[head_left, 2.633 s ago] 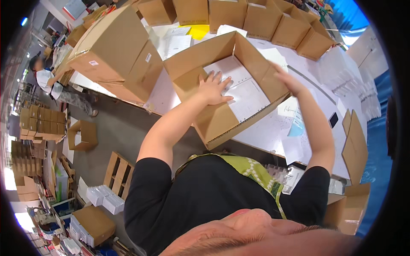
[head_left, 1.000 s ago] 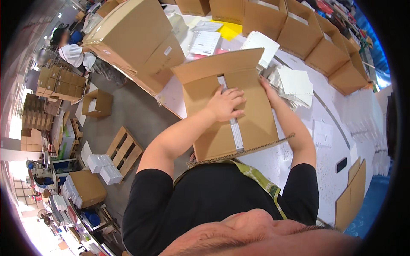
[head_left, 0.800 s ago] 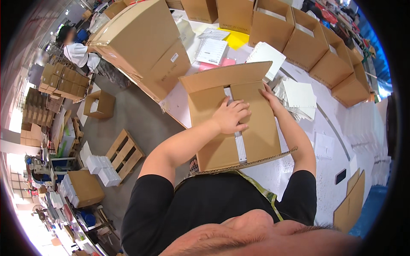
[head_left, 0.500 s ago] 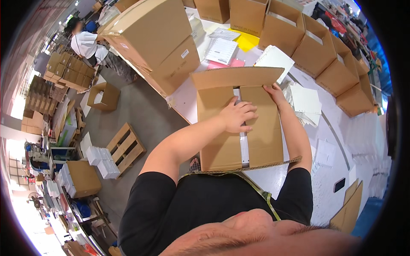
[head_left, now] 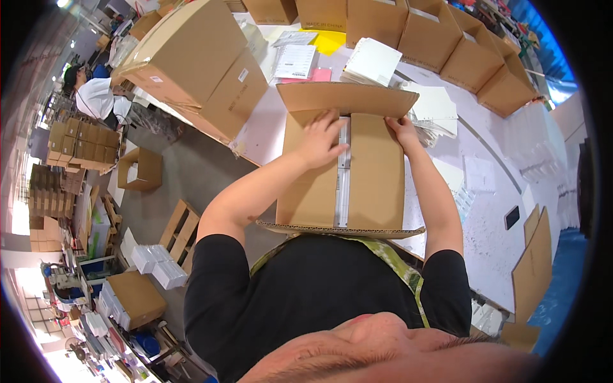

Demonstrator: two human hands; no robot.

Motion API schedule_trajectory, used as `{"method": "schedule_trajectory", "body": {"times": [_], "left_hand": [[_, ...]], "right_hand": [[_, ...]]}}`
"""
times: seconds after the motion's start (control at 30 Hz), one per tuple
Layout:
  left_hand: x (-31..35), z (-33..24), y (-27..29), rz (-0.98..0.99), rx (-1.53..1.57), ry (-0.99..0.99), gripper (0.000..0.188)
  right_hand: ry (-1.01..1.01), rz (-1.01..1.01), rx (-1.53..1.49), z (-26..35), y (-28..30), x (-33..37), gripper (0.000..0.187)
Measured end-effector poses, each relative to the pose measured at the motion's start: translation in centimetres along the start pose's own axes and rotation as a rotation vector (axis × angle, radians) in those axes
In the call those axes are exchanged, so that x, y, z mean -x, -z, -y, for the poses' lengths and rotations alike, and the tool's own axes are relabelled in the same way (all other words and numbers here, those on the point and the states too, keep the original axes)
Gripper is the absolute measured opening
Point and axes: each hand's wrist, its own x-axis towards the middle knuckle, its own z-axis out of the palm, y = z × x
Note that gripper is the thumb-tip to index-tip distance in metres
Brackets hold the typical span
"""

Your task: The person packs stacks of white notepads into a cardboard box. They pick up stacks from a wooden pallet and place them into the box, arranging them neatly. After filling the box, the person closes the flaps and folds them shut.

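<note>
Lying at the centre of the frame against the person's chest, a brown cardboard box (head_left: 348, 175) is pressed shut on the white table (head_left: 491, 210). Its two long flaps are held down by both hands, spread flat and apart: the left hand (head_left: 317, 137) left of the pale seam, the right hand (head_left: 403, 129) at the upper right flap. Beyond, toward the top, white booklets (head_left: 373, 60) and a row of open cartons (head_left: 421, 32) are seen.
</note>
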Motion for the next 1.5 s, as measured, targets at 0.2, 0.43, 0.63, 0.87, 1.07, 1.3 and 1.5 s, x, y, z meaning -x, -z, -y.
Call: {"method": "schedule_trajectory", "body": {"times": [0.2,0.43,0.63,0.87,1.07,1.3,1.5], "left_hand": [[0.8,4.4,1.3,0.044,-0.013,-0.038,0.069],[-0.7,7.9,0.2,0.138,0.099,-0.105,0.050],[-1.0,6.8,-0.4,0.083,0.039,-0.067,0.050],[-1.2,3.5,0.7,0.103,-0.022,0.021,0.068],[-2.7,1.5,0.2,0.194,-0.120,-0.078,0.080],[-2.8,0.4,-0.8,0.221,-0.151,-0.078,0.074],[-2.6,-0.3,-0.9,0.191,-0.131,-0.046,0.074]], "right_hand": [[-0.009,0.008,-0.056,-3.8,1.8,-2.3,0.033],[-0.170,0.096,-0.113,-2.1,3.5,-2.7,0.052],[-0.091,0.034,0.080,1.5,0.2,-0.1,0.054],[-0.094,-0.021,-0.014,2.0,-1.4,0.8,0.048],[-0.061,-0.073,0.068,2.0,-1.6,0.9,0.049],[-0.084,-0.027,-0.010,3.1,-1.6,1.6,0.044],[0.108,-0.146,0.068,2.5,-1.9,2.3,0.042]]}}
